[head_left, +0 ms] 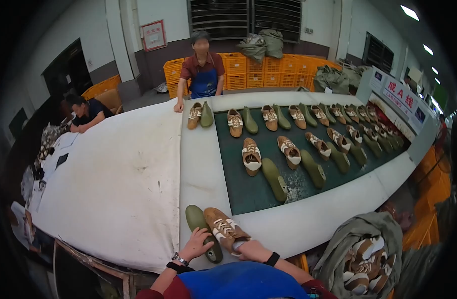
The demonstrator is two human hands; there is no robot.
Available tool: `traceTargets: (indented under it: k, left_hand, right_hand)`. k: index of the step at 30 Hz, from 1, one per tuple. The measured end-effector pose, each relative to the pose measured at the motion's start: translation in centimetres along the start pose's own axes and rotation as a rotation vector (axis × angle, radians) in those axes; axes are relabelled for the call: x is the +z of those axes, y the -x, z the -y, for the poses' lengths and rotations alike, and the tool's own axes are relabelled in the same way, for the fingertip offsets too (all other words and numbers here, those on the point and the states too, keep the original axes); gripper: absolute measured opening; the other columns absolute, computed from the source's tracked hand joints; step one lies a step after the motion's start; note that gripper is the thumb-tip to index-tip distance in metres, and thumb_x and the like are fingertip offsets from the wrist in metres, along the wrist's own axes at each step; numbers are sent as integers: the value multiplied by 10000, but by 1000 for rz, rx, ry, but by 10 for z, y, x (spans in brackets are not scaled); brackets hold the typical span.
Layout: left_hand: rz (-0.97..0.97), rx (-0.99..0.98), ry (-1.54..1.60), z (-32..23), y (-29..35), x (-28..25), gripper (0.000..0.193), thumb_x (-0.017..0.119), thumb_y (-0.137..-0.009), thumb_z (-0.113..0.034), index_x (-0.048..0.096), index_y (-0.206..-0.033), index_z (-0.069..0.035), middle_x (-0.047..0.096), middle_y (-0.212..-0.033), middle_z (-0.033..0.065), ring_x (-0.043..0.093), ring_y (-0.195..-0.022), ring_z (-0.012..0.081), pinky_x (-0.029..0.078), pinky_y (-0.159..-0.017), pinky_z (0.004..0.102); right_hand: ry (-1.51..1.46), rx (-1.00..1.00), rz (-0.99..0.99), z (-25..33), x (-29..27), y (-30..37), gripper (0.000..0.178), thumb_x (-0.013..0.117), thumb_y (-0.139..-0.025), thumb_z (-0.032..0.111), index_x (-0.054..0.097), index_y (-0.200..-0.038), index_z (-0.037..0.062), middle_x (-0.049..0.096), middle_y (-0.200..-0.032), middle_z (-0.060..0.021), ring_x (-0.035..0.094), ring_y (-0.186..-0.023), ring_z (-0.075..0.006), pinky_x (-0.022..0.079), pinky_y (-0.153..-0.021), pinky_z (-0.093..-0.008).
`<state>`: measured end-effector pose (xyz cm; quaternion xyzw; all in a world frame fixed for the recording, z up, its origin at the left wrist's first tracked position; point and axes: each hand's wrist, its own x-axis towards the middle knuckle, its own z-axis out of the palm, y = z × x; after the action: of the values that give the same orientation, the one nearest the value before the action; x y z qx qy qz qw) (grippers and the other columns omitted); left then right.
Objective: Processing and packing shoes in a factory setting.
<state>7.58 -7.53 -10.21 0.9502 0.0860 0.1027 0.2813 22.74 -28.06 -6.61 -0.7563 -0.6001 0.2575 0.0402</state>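
A brown-and-white laced sneaker [222, 224] lies at the table's near edge, its toe pointing away from me. Close along its left side is a green shoe last [194, 217]. My left hand [196, 245] rests across the last, fingers spread over it and fingertips close to the sneaker's side. At the sneaker's heel, my right hand [253, 251] has its fingers closed on the collar, where something pale grey shows. The fingertips there are partly hidden by the opening.
A green conveyor belt [248, 192] carries rows of sneakers and lasts. To its left stretches a white-covered table [113, 174]. Another person [203, 74] stands across; a second person [91, 112] leans at the left. A grey sack [333, 249] of sneakers stands at lower right, with orange crates [256, 72] behind.
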Motion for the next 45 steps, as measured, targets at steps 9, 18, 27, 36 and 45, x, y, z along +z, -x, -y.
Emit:
traceTargets:
  k: [9, 18, 27, 36, 45]
  left_hand:
    - [14, -403, 1020, -4, 10, -25, 686, 539, -877, -357, 198, -1384, -47, 385, -1351, 144, 330, -1270, 243, 294, -1024, 365]
    - [-146, -373, 1544, 4, 43, -66, 747, 441, -830, -603, 338, -1332, -59, 415, -1330, 114, 398, -1222, 244, 330, -1019, 393]
    - [-654, -542, 1782, 13, 58, -62, 543, 421, -887, -521, 454, -1238, -108, 536, -1177, 74, 546, -1027, 223, 467, -872, 378]
    - [-486, -591, 1813, 1, 42, -52, 606, 351, -891, -567, 400, -1292, -116, 484, -1261, 72, 501, -1106, 244, 429, -926, 403]
    - [-423, -591, 1807, 8, 51, -56, 649, 359, -871, -596, 391, -1292, -105, 495, -1231, 116, 515, -1086, 276, 451, -902, 427]
  right_hand:
    - [-1229, -118, -168, 47, -71, -18, 251, 552, -885, 236, 573, -971, 2, 588, -761, -20, 584, -594, -72, 448, -489, -184]
    - [-451, -756, -248, 82, -50, -74, 328, 607, -816, 326, 579, -988, 48, 570, -829, -141, 585, -765, -290, 458, -633, -362]
    - [-6, -212, -268, 61, -19, -80, 594, 570, -800, 445, 401, -1285, 147, 559, -1023, -177, 601, -773, -309, 493, -633, -397]
    - [-262, -159, -50, 57, -1, -92, 660, 552, -779, 425, 298, -1335, 177, 628, -728, -160, 616, -690, -347, 479, -594, -446]
    - [-32, 182, -668, -35, -24, -123, 556, 588, -786, 328, 391, -1262, 120, 618, -812, -167, 614, -677, -323, 490, -606, -420]
